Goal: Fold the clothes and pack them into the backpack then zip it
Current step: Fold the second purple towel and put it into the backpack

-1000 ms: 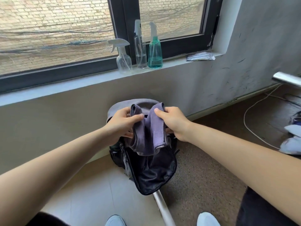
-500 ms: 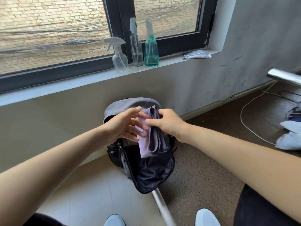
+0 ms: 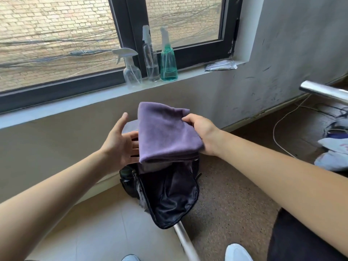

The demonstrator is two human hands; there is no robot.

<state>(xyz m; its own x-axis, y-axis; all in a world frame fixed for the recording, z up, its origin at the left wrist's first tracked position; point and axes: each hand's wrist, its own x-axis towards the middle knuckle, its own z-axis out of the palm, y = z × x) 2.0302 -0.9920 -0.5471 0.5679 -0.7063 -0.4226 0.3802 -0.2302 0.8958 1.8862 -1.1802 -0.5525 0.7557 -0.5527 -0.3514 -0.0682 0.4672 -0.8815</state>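
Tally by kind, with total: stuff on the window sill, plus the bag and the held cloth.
spray bottles: 3
plastic packet: 1
backpack: 1
purple cloth: 1
total: 6

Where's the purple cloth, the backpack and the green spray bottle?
purple cloth [image 3: 165, 132]: head view, middle of its folded top face.
backpack [image 3: 169, 200]: head view, shiny dark lining of its open flap.
green spray bottle [image 3: 169, 67]: head view, its liquid-filled body.
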